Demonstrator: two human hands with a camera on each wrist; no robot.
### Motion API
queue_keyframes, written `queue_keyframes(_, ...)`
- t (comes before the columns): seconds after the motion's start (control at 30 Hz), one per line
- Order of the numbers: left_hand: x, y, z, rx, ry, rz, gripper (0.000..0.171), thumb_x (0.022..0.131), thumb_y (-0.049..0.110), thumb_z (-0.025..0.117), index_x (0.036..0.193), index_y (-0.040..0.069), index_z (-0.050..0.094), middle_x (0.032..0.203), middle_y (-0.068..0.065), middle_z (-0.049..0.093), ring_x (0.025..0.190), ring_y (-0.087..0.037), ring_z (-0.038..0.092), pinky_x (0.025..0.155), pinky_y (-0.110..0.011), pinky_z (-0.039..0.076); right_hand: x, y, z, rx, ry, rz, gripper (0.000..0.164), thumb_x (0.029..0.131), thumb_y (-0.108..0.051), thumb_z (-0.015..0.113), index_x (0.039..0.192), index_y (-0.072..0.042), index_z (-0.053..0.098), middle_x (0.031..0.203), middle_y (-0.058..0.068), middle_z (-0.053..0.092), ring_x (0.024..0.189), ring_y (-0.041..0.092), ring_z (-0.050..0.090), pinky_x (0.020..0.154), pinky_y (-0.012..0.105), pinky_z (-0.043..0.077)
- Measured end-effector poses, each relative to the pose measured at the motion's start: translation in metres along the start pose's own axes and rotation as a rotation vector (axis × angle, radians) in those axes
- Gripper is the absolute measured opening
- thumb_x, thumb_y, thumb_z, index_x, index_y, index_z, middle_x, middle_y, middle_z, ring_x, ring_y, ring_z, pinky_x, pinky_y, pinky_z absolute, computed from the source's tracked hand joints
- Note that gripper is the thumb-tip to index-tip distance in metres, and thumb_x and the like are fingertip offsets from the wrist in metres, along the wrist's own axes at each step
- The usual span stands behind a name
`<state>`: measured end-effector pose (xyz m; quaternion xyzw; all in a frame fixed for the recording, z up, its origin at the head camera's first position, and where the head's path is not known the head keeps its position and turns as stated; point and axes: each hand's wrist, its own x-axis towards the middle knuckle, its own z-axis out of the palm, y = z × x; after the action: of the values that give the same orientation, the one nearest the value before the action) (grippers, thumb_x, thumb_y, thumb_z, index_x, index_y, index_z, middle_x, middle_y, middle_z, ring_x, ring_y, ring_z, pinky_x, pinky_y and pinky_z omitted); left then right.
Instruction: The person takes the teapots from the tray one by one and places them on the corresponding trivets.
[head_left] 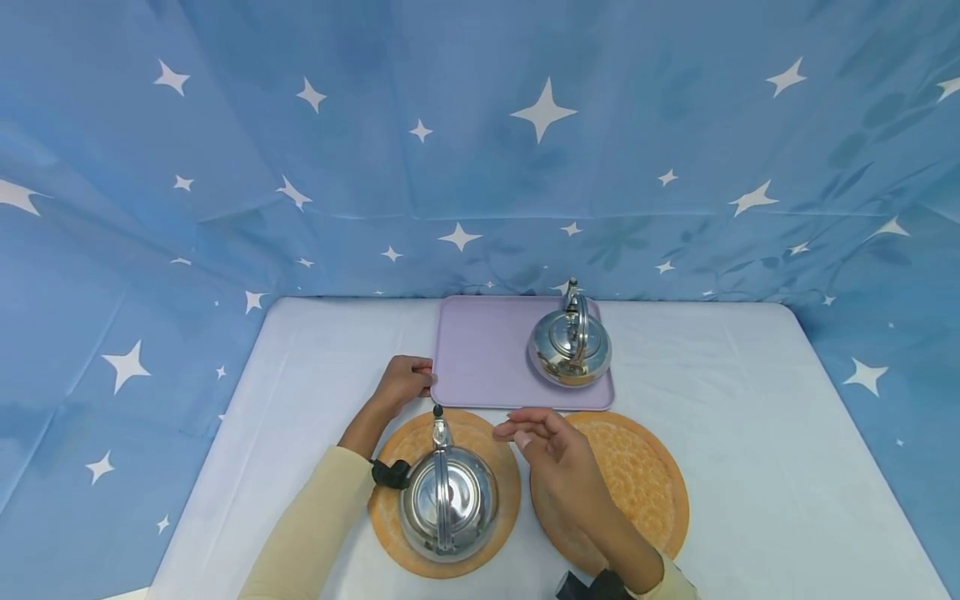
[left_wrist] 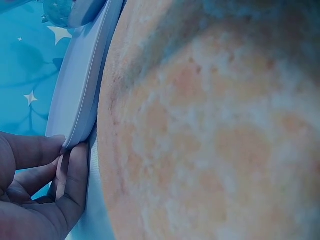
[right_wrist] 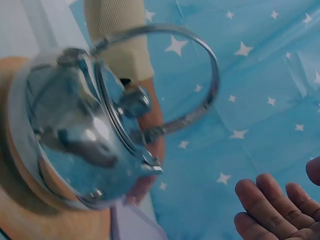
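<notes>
The left hand (head_left: 402,383) pinches the near-left corner of a lilac tray (head_left: 480,350) at the tabletop's (head_left: 750,417) far edge. One kettle (head_left: 564,360) stands on the tray's right side, a second kettle (head_left: 468,533) on the left round mat (head_left: 508,496). The right hand (head_left: 564,465) (fingers loosely extended, holding nothing) hovers by the right round mat (head_left: 645,467).

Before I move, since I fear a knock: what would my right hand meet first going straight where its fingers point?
Probably the spout of the nearer kettle: your right hand points leftward toward it in the head view, though relative height is unclear.
</notes>
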<state>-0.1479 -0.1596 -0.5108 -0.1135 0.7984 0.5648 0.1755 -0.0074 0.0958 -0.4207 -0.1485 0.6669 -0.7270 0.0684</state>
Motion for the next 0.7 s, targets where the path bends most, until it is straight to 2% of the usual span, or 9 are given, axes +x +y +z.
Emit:
queue_keyframes(0.47, 0.0, -0.001, -0.001, 0.003, -0.008, 0.012, 0.033, 0.091, -0.006, 0.06, 0.123, -0.012, 0.059, 0.098, -0.017, 0.062, 0.08, -0.019, 0.064, 0.068, -0.026, 0.058, 0.014, -0.012, -0.036, -0.096, 0.125, -0.134, 0.024, 0.1, 0.001, 0.05, 0.121, 0.013, 0.051, 0.11, 0.026, 0.063, 0.106, 0.022, 0.063, 0.092, 0.028, 0.051)
queue_keyframes(0.7, 0.001, -0.001, -0.001, 0.013, -0.008, 0.018, 0.032, 0.091, -0.006, 0.059, 0.122, -0.012, 0.06, 0.096, -0.017, 0.063, 0.079, -0.019, 0.065, 0.068, -0.026, 0.058, 0.025, -0.016, -0.059, -0.157, 0.21, -0.159, 0.025, 0.1, 0.0, 0.05, 0.121, 0.014, 0.05, 0.11, 0.023, 0.065, 0.104, 0.018, 0.064, 0.092, 0.024, 0.05)
